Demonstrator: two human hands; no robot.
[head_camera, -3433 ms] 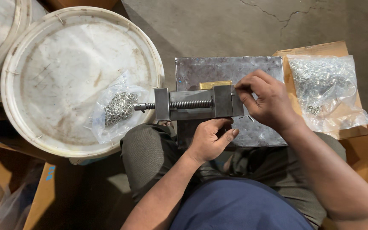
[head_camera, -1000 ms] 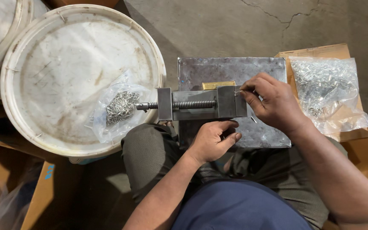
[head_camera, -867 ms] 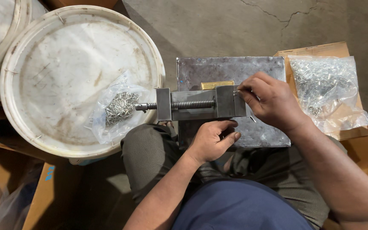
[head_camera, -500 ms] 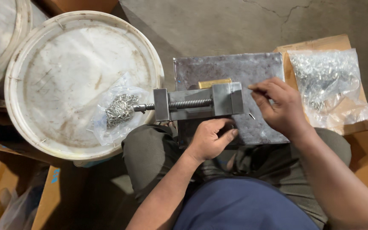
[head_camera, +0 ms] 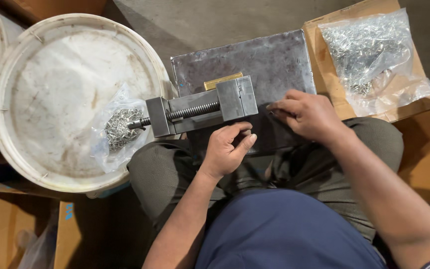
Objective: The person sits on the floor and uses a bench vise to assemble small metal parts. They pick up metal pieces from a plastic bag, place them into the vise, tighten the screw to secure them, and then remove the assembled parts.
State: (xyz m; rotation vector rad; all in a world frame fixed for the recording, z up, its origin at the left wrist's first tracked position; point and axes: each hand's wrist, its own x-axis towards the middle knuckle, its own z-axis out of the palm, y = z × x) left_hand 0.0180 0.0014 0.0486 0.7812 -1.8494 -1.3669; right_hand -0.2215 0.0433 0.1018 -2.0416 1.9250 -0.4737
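Observation:
A small steel vise (head_camera: 200, 107) lies across my lap, on the near edge of a grey metal plate (head_camera: 255, 57). My left hand (head_camera: 227, 149) grips the vise's near side from below, thumb and fingers curled against it. Just right of the vise jaw, my right hand (head_camera: 307, 114) rests on the plate with its fingertips pressed together. Whether they pinch a small metal piece is hidden. A brass block (head_camera: 222, 80) sits behind the vise.
A white bucket lid (head_camera: 51, 89) at left carries a clear bag of small metal parts (head_camera: 118, 130) by the vise's screw end. A second, fuller bag (head_camera: 369, 50) lies on cardboard (head_camera: 414, 104) at right. Concrete floor lies beyond.
My right hand has dropped from the vise's jaw end down onto the plate. The left hand has stayed at the vise's near side. The view has shifted slightly.

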